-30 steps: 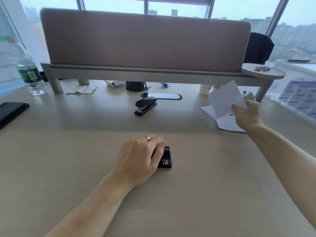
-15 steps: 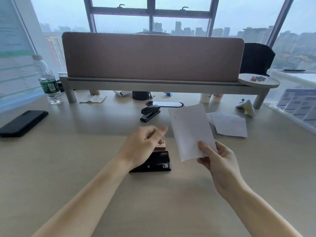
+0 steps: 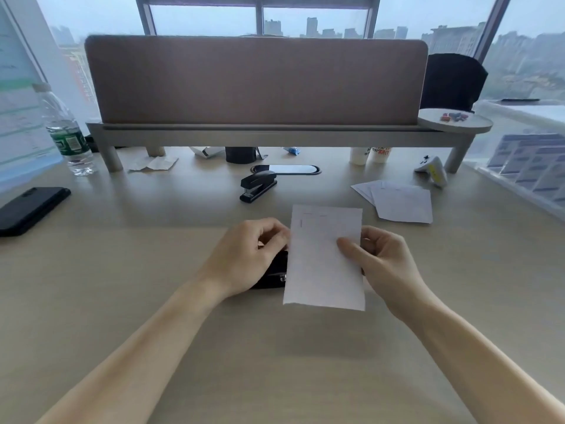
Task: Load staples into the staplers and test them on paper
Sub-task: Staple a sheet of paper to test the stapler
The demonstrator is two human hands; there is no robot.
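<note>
A black stapler [image 3: 273,275] lies on the desk in front of me, mostly hidden under my left hand [image 3: 244,255] and the paper. My left hand rests curled on top of it, fingertips at the paper's left edge. My right hand [image 3: 379,261] pinches a white slip of paper [image 3: 324,258] by its right edge and holds it over the stapler's right end. A second black stapler [image 3: 258,185] sits shut farther back at the desk's middle. Loose white sheets [image 3: 397,200] lie to the right.
A black phone [image 3: 30,209] lies at the left edge and a water bottle [image 3: 65,133] stands behind it. A desk shelf with a fabric divider [image 3: 256,81] runs across the back. A white controller [image 3: 432,169] and cups [image 3: 370,154] sit at the back right.
My right hand brought the paper slip from the stack at the right over to the stapler under my left hand. My left hand shifted on the stapler toward the paper's edge.
</note>
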